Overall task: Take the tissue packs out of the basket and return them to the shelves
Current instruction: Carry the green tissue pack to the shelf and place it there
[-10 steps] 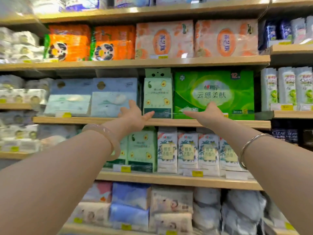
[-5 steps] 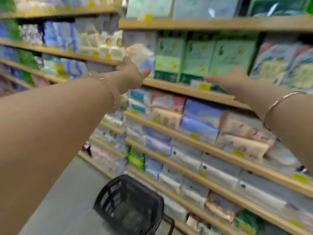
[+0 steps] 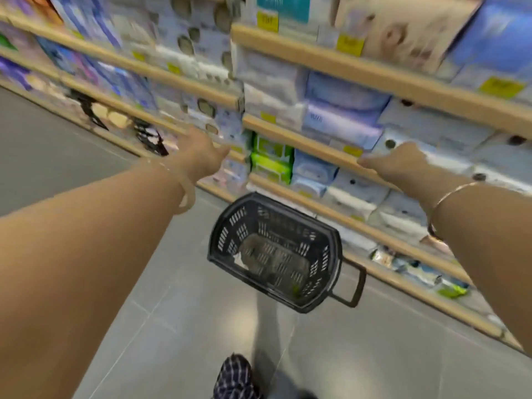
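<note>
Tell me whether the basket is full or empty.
Empty of packs: the basket shows its bare mesh bottom, with only a small white scrap inside.

basket [image 3: 276,251]: black, on floor | tissue packs [image 3: 339,110]: shelved, blurred

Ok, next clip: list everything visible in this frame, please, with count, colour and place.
Basket: one, black plastic, on the floor in front of the shelves; no tissue pack visible inside, only a small pale scrap.
Shelves: several wooden tiers, tan edges, running across the upper frame.
Tissue packs: many, mostly white and pale blue, blurred, stacked on the shelves.
Green packs: a few, bright green, lower shelf at centre.
Price tags: several, yellow, on shelf edges.
Floor: grey tiles.
Left hand: empty, bracelet on wrist.
Right hand: empty, bangle on wrist.
</note>
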Demonstrator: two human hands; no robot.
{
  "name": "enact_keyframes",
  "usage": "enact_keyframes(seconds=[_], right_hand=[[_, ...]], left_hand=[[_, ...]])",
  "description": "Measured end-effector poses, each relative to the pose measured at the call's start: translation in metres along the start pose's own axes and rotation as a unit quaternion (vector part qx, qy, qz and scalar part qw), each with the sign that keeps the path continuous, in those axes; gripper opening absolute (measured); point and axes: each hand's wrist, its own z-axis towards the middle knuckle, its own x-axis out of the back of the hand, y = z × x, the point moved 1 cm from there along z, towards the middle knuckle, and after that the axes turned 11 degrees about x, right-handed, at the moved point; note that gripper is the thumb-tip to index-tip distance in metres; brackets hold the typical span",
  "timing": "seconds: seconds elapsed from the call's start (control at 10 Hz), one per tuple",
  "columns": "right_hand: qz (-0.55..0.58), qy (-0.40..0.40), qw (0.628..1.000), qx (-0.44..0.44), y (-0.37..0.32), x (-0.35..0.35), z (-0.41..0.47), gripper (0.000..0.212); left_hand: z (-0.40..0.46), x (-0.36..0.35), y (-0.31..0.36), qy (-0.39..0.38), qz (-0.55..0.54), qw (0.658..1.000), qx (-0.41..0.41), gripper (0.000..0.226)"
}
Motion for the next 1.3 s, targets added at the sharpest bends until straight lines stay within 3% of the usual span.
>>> enact_keyframes(seconds=[0.2,0.3,0.4,0.5,0.7,0.8,0.9,1.0,1.1,1.2,1.3], right_hand=[[-0.06,-0.074,0.988,-0.122,0.086,-0.12,0.069,0.068],[-0.073,-0.094,0.978,-0.173,0.12,-0.17,0.103,0.045],[-0.103,-0.112,0.965,-0.212,0.146,-0.202,0.128,0.047],[-0.131,-0.15,0.951,-0.235,0.184,-0.24,0.142,0.084],[-0.174,-0.179,0.919,-0.306,0.258,-0.32,0.163,0.102],[-0.194,-0.188,0.916,-0.298,0.276,-0.348,0.166,0.086],[-0.288,-0.252,0.878,-0.287,0.29,-0.361,0.168,0.088],[-0.287,-0.217,0.884,-0.298,0.307,-0.373,0.173,0.095],[-0.181,-0.129,0.914,-0.339,0.313,-0.378,0.174,0.093],[-0.205,-0.095,0.922,-0.316,0.312,-0.373,0.169,0.079],[-0.219,-0.107,0.915,-0.322,0.294,-0.375,0.163,0.085]], left_hand=[[0.124,-0.123,-0.049,-0.075,0.034,0.996,0.047,0.079],[0.169,-0.172,-0.069,-0.107,0.061,0.989,0.087,0.085],[0.209,-0.208,-0.085,-0.098,0.036,0.986,0.128,0.083],[0.24,-0.243,-0.103,-0.102,0.029,0.98,0.171,0.073],[0.305,-0.32,-0.163,-0.111,0.092,0.96,0.241,0.087],[0.322,-0.346,-0.19,-0.106,0.114,0.947,0.28,0.093],[0.33,-0.364,-0.21,-0.102,0.113,0.945,0.289,0.081],[0.337,-0.376,-0.222,-0.1,0.084,0.952,0.277,0.064],[0.34,-0.381,-0.227,-0.055,0.066,0.966,0.243,0.038],[0.335,-0.377,-0.228,-0.032,0.072,0.969,0.236,0.043],[0.33,-0.361,-0.237,-0.033,0.063,0.963,0.261,0.043]])
